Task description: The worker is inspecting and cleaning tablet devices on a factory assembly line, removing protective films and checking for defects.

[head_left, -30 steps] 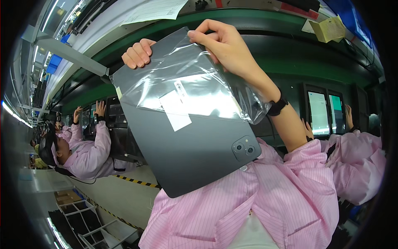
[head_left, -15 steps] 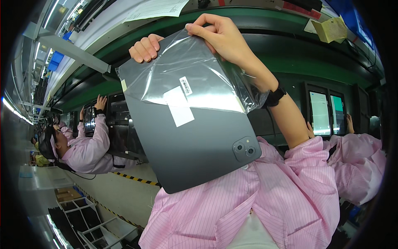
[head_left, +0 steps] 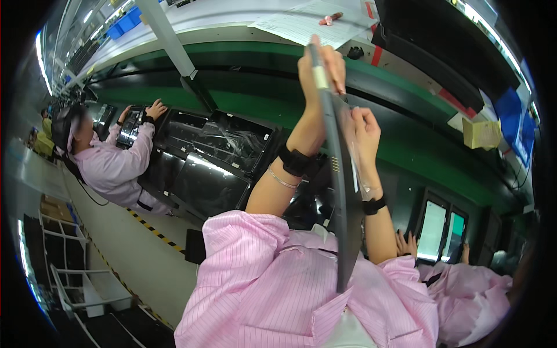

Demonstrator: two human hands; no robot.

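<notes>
I hold the tablet computer edge-on to my view, in front of the pink striped jacket. The left hand is closed on its upper end. The right hand curls beside its right face, at the clear film (pinched or loose, I cannot tell). Steady the tablet first; keep film tension low, clear of the green workbench.

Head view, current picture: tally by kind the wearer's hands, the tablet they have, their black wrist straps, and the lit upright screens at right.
Hands: 2 (left hand, right hand)
Dark tablet, seen nearly edge-on: 1
Black wrist straps: 2 (left strap, right strap)
Lit screens: 2 (nearer screen, farther-right screen)
Total: 7
</notes>
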